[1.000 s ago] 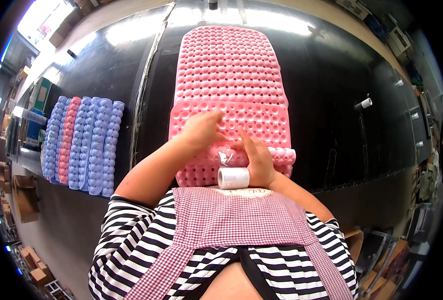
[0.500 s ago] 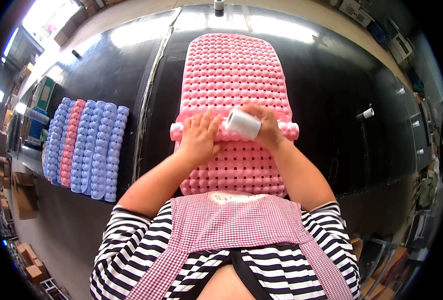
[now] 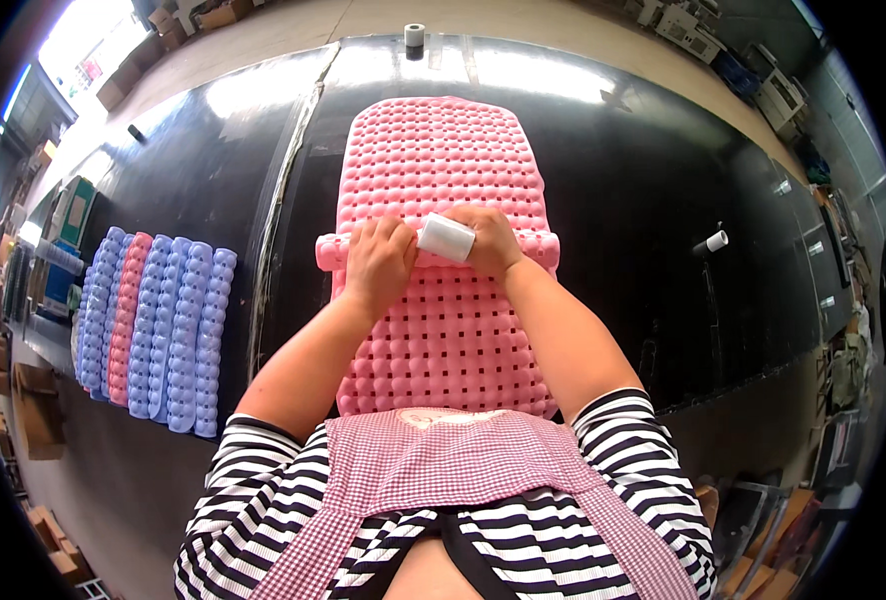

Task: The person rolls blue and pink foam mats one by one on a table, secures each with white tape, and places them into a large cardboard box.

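Note:
A long pink perforated mat lies flat on the black table, running away from me. Across it lies a rolled pink mat, its ends sticking out on both sides. My left hand presses down on the left part of this roll. My right hand rests on the roll just right of centre and holds a white tape roll between the two hands. The middle of the rolled mat is hidden under my hands.
Several rolled mats, blue, lilac and one pink, lie side by side at the table's left. A white tape roll stands at the far edge, a smaller white roll to the right. Cardboard boxes sit on the floor at left.
The white tape roll came up from the near side of the rolled mat to its top, held in my right hand. Both hands and the rolled mat now sit farther from my body.

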Tool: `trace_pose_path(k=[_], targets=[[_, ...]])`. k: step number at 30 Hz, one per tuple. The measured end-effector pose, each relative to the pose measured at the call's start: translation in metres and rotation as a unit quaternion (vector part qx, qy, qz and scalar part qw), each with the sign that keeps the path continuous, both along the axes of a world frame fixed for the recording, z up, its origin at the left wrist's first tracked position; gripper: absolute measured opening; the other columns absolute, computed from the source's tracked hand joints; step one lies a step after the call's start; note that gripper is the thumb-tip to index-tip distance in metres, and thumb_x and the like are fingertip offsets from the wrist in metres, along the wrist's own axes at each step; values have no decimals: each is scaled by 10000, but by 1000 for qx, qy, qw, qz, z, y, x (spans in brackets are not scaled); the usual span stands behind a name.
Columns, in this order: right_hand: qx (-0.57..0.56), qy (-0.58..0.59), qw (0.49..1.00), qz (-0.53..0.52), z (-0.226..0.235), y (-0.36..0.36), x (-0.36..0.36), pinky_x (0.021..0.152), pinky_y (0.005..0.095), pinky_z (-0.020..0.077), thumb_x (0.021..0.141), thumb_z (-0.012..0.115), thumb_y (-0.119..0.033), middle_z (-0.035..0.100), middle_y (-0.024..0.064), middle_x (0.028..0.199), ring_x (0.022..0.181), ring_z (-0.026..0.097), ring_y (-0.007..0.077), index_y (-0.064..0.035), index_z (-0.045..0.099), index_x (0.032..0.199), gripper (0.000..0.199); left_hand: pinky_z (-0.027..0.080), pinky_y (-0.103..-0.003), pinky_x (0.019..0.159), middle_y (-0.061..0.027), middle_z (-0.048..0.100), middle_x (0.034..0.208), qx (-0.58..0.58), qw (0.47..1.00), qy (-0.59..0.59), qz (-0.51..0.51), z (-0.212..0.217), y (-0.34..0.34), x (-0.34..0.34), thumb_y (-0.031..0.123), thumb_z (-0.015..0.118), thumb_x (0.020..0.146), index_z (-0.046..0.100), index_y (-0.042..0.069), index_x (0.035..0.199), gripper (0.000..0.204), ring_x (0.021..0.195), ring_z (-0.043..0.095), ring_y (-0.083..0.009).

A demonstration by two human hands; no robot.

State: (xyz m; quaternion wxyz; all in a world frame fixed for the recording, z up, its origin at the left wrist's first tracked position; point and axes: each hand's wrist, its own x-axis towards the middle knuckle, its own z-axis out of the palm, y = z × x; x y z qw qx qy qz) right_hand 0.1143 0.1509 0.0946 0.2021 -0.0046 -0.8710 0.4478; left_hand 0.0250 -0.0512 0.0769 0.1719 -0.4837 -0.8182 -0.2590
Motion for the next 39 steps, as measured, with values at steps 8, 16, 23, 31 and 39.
trace_pose_path(k=[8, 16, 23, 31, 39], targets=[[-88, -58, 994, -6, 10, 22, -29, 683, 345, 568, 823, 734, -140, 762, 98, 869, 773, 736, 209, -80, 785, 962, 160, 445, -473, 958, -71, 633, 1216, -3, 993, 7, -118, 9, -5, -26, 223, 829, 760, 590, 137, 1212, 518, 1121, 604, -329], [119, 151, 977, 90, 9, -27, 54, 924, 422, 563, 743, 837, -169, 758, 135, 1119, 1050, 729, 296, -65, 759, 1095, 375, 501, -477, 880, -112, 656, 1131, -143, 978, -133, -75, 42, 5, -19, 245, 872, 717, 561, 138, 1142, 538, 1066, 650, -347], [192, 65, 977, 67, -21, -64, 139, 1173, 491, 389, 774, 825, -258, 677, 140, 1353, 1351, 585, 286, -59, 732, 1208, 488, 480, -498, 978, -138, 633, 1249, -199, 937, -275, -83, 42, -28, 30, 252, 880, 717, 663, 97, 1067, 440, 1192, 577, -378], [-291, -107, 950, 33, -3, 6, 30, 616, 267, 513, 934, 658, -159, 714, 6, 868, 732, 644, 81, -50, 777, 1011, 179, 419, -459, 1073, -92, 611, 1293, -120, 973, -186, -63, 24, -1, 15, 263, 836, 780, 728, 143, 1112, 369, 1247, 541, -330], [-211, 0, 977, 14, 17, 8, 3, 583, 244, 509, 936, 638, -76, 712, 11, 866, 687, 633, 78, -19, 759, 951, 134, 445, -464, 964, -84, 656, 1196, -85, 989, -57, -104, 22, -1, -7, 220, 814, 760, 616, 144, 1172, 464, 1114, 612, -318]])
